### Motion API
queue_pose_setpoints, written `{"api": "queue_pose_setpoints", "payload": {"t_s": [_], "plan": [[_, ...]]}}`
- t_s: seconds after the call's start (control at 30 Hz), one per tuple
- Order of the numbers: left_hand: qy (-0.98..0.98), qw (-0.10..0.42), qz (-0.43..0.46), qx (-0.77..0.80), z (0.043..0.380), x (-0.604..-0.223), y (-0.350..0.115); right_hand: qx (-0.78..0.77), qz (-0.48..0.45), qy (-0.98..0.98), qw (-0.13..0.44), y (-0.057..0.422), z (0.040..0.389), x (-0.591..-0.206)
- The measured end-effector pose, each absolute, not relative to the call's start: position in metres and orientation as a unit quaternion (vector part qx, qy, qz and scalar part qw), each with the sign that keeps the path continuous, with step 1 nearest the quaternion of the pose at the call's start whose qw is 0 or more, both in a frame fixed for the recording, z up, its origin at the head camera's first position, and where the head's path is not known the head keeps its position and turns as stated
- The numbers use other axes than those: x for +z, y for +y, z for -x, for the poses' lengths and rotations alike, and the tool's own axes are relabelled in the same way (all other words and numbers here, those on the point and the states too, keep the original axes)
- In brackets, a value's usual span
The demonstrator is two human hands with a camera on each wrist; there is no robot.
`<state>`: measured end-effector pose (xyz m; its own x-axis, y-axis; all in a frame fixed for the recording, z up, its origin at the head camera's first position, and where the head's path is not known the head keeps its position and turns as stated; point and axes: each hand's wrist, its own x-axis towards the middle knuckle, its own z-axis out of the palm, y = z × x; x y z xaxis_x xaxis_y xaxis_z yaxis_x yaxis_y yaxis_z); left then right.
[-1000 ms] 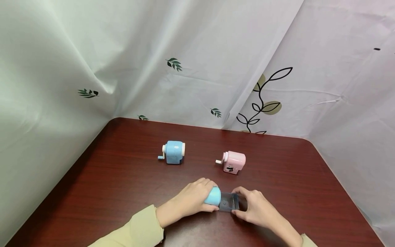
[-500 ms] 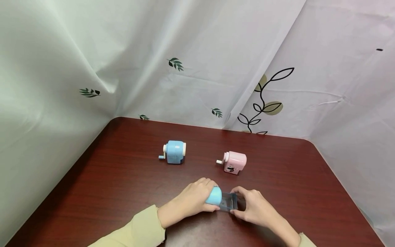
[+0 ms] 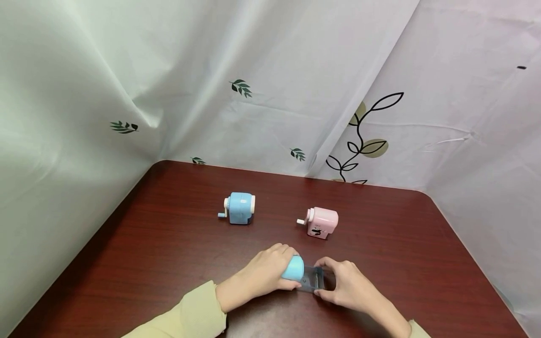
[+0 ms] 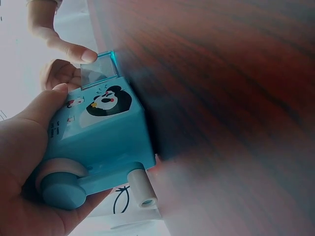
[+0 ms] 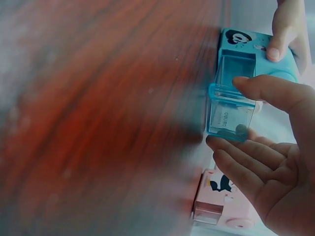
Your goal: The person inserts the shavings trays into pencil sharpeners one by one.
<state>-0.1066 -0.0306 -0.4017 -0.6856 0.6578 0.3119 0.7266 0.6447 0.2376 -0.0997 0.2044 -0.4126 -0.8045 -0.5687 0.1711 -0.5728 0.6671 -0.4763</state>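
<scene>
My left hand [image 3: 268,270] grips a light blue crank pencil sharpener [image 3: 293,268] from above, near the table's front. In the left wrist view, a panda picture marks the side of this sharpener [image 4: 123,132], and its crank arm ends in a white knob [image 4: 141,187]. A clear blue-tinted shavings drawer [image 3: 310,279] sticks partly out of the sharpener's right end. With thumb and fingertips, my right hand [image 3: 348,284] pinches the drawer's outer end. Up close in the right wrist view, the drawer [image 5: 229,120] shows lettering and a small dark spot inside.
Farther back on the dark red table [image 3: 177,249] stand a second blue crank sharpener [image 3: 240,208], left of centre, and a pink one [image 3: 322,222], right of centre. White leaf-patterned cloth [image 3: 262,126] hangs behind the table and along its sides.
The drawer and my right hand have shifted slightly left, so a little less of the drawer shows outside the sharpener. My left hand keeps its hold.
</scene>
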Motion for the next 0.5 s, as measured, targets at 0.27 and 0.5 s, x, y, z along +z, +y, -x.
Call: {"api": "queue_pose_setpoints", "payload": {"t_s": [0.27,0.5], "plan": [[-0.901,0.097,0.386,-0.174,0.1073,-0.4027,-0.0309,0.271,-0.324,-0.907,0.005,0.2009,0.1018,-0.4131],[-0.901,0.103,0.386,-0.170,0.1074,-0.4040,-0.0310,0.272,-0.327,-0.905,0.012,0.1982,0.1030,-0.4146]]}}
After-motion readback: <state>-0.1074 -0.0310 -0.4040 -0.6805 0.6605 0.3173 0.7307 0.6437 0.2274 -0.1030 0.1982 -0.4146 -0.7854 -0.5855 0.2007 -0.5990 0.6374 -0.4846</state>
